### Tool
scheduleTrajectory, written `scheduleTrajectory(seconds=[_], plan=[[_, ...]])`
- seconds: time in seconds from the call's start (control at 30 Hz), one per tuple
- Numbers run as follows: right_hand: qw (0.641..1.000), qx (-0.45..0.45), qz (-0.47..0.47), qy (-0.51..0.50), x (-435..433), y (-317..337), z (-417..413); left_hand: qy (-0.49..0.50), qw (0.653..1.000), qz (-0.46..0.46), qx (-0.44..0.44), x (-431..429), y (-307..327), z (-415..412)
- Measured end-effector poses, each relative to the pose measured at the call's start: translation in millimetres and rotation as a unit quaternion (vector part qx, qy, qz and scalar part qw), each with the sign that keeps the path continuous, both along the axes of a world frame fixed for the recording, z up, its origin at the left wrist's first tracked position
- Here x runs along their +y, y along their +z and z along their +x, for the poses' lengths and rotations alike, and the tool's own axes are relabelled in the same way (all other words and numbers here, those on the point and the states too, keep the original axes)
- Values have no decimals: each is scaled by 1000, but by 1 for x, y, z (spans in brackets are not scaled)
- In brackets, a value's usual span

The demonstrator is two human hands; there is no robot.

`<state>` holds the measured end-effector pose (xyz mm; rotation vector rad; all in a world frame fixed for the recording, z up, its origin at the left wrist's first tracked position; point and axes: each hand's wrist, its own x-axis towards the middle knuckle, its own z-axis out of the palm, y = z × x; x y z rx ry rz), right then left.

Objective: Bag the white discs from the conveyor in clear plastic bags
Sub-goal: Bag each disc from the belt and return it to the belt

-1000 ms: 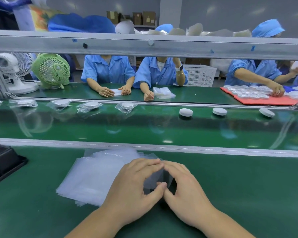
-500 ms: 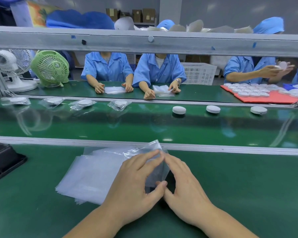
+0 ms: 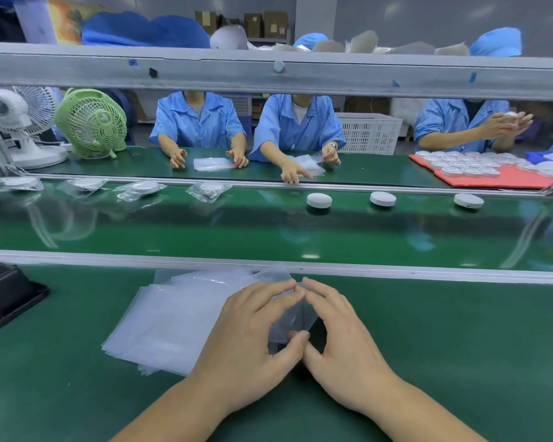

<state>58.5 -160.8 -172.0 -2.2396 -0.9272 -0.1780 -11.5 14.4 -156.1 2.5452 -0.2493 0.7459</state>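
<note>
We see the left hand (image 3: 253,339) and the right hand (image 3: 342,339) pinching one clear bag (image 3: 289,319) between their fingertips. The bag stack (image 3: 173,320) lies left of them. Three white discs (image 3: 319,200) sit on the conveyor (image 3: 268,228) beyond.

Surface (image 3: 460,346) and belt (image 3: 268,231) are showing dark green. Discs (image 3: 319,199) at one o'clock are showing white, bags (image 3: 173,320) clear, the ten o'clock fan (image 3: 91,121) pale green, the two o'clock mat (image 3: 505,180) red, coats (image 3: 198,122) blue.
</note>
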Motion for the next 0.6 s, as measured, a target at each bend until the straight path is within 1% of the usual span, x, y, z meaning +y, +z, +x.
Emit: scheduleTrajectory(seconds=[0.6], plan=[[998,39,36,-16,2,2,2,4,1000,-20,4,0,2,-2]])
